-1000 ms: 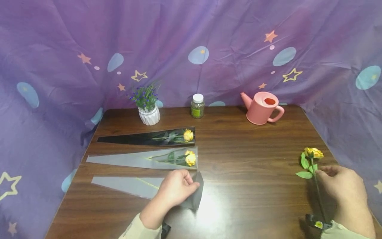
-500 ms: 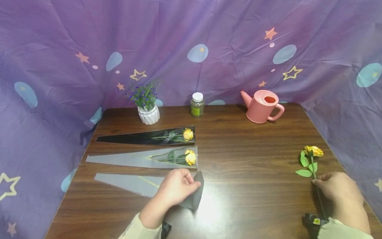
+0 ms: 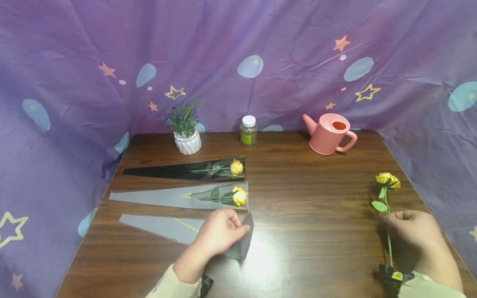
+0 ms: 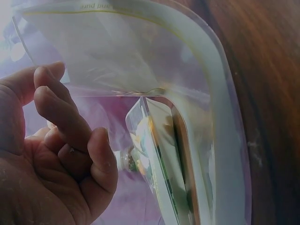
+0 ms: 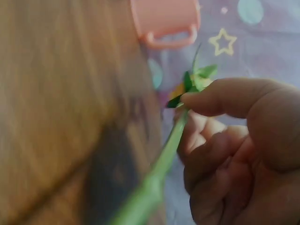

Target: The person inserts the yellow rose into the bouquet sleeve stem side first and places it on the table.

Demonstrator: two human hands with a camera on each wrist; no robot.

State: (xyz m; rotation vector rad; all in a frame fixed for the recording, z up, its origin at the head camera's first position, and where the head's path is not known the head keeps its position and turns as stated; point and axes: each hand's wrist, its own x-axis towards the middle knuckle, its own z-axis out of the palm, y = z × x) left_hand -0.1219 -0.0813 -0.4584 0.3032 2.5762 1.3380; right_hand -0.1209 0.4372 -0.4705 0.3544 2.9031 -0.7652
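My left hand [image 3: 220, 234] pinches the wide mouth of a grey translucent flower sleeve [image 3: 156, 227] between thumb and index finger. In the left wrist view the sleeve [image 4: 108, 51] bows up, its upper layer lifted and its mouth parted. At the table's right side my right hand [image 3: 415, 231] pinches the green stem [image 5: 164, 159] of a yellow rose [image 3: 388, 181] below its leaves. The bloom points away from me and the stem runs back toward the wrist. Above the held sleeve lie a grey sleeve [image 3: 149, 198] and a black sleeve [image 3: 156, 172], each with a yellow rose inside.
Along the table's [image 3: 305, 231] back edge stand a white pot of blue flowers [image 3: 187, 142], a white-capped jar [image 3: 248, 131] and a pink watering can [image 3: 328, 138]. A purple patterned curtain [image 3: 208, 49] hangs behind and at both sides.
The right hand has shifted a little left, and the rose has turned so its stem stands straighter and its bloom sits farther forward. The left hand keeps its pinch on the sleeve.
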